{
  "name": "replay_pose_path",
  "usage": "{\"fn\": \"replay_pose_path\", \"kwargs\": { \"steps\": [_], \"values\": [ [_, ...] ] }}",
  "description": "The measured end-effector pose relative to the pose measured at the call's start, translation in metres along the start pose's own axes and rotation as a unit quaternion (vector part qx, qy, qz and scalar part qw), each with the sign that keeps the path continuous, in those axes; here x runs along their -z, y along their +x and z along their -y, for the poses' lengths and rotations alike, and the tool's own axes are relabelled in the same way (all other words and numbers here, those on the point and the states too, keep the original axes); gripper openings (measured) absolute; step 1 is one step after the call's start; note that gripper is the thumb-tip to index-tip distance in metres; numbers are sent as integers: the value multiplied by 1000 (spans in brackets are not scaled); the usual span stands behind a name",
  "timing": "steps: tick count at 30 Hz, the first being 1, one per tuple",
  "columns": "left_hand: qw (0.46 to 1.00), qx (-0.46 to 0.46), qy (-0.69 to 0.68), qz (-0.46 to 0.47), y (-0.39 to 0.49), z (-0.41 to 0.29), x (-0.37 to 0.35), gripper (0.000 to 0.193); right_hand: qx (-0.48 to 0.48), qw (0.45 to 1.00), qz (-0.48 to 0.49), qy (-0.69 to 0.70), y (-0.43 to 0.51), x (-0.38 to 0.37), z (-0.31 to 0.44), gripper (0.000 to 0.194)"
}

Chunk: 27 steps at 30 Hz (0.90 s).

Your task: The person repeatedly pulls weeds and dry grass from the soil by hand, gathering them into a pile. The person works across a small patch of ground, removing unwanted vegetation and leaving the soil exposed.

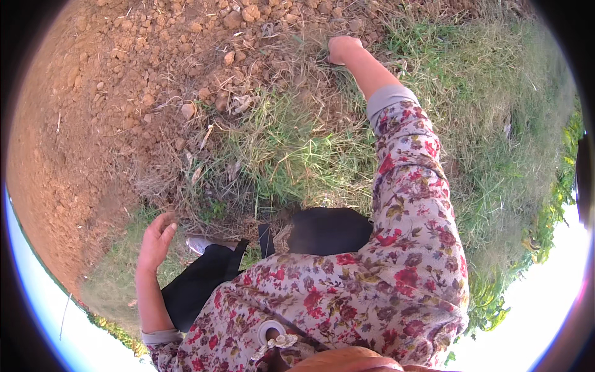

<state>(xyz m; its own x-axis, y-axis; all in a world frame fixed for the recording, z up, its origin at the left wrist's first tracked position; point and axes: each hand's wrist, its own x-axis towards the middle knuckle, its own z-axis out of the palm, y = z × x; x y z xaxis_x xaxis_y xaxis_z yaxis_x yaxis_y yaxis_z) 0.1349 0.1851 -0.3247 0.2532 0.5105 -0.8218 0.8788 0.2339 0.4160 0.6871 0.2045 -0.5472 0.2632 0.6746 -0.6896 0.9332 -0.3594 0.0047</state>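
My right hand reaches far out to the border of bare soil and grass. It looks curled into a fist at ground level, with its fingertips hidden beneath it, so whether it grips any stalks cannot be made out. Dry grass stalks lie just left of it. Near my knee, my left hand hangs in the air with its thumb apart from the bent fingers and nothing in it. Between the hands grows a tuft of green and straw-coloured grass.
Loose brown soil with many clods spreads across the upper left. More grass covers the right side. A light shoe shows beside my black trouser leg. Leafy green plants stand at the lower right rim.
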Motion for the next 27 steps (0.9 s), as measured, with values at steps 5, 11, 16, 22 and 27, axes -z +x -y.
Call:
{"fn": "replay_pose_path", "kwargs": {
  "steps": [5, 11, 16, 22, 27],
  "values": [
    [1000, -4, 29, -7, -5, 5, 2, 36, 48, 999, -12, 12, -21, -20, 9, 38],
    [999, -27, 23, -22, 0, 2, 2, 30, 250, 960, 113, 57, -106, -36, 23, 35],
    [999, -16, 29, 0, 8, -1, 2, 32, 0, 993, -107, -55, -77, -22, -50, 23],
    [999, -21, 33, -6, 7, -2, 5, 33, -124, 971, -185, -88, -25, -13, -104, 28],
    [999, 18, 36, -12, 2, 4, 3, 33, -141, 983, -74, -96, -15, -6, -109, 27]
  ]
}}
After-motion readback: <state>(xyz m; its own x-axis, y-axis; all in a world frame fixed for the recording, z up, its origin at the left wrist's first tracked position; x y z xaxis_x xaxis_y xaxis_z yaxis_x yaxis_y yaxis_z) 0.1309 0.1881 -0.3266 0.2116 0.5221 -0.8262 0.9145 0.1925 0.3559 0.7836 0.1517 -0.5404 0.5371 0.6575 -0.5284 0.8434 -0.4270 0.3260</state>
